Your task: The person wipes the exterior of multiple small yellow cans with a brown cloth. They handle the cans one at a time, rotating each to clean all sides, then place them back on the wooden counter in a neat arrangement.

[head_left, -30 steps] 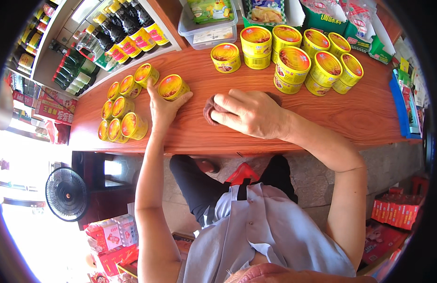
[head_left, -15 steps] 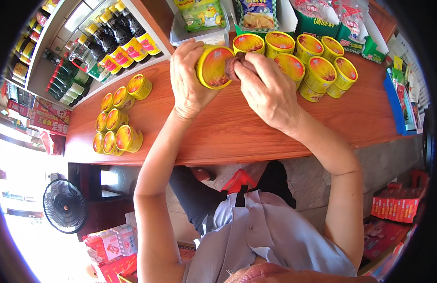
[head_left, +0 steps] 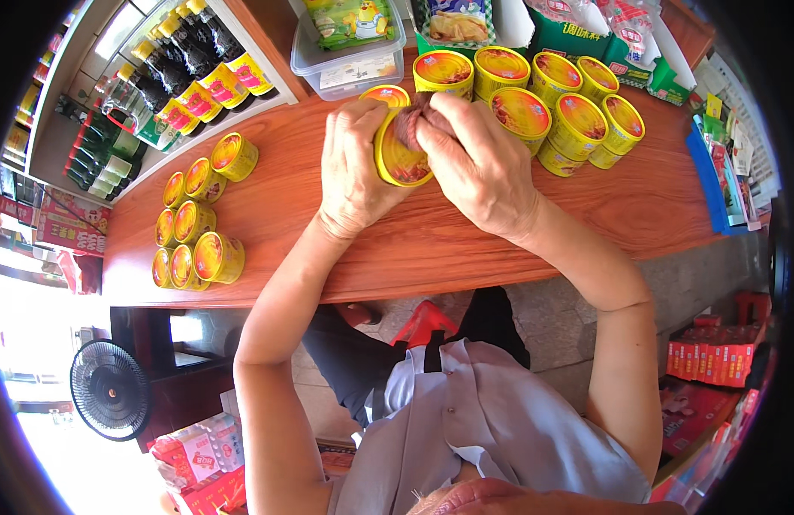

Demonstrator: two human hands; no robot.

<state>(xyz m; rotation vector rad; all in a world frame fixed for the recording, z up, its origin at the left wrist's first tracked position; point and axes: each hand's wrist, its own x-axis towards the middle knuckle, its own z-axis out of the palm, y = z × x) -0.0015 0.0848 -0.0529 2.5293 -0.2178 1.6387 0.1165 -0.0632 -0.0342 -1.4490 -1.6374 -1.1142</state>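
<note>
Above the wooden counter (head_left: pixel 345 275), my left hand (head_left: pixel 356 167) is closed around the side of a round yellow tub (head_left: pixel 404 165) with a red-and-orange lid, tilted toward me. My right hand (head_left: pixel 484 163) pinches a bunched dark brown cloth (head_left: pixel 414 124) and presses it on the top of that lid. Just behind my left fingers stands another yellow tub (head_left: pixel 385 94), partly hidden. To the right and behind my hands, several matching tubs (head_left: pixel 580 118) stand grouped, some stacked in twos. Several more tubs (head_left: pixel 193 221) are lined up in short rows at the left.
Along the back stand a clear plastic container (head_left: pixel 350 77) and green boxes (head_left: pixel 568 39) of packets. Dark sauce bottles (head_left: pixel 212 73) fill a shelf at the left. A blue tray (head_left: pixel 710 184) sits at the right end. A black fan (head_left: pixel 110 389) is at lower left.
The held tub has come slightly nearer to me, and my left fingers have curled further over it. The cloth has shifted a little left on the lid. A tub behind has come into sight.
</note>
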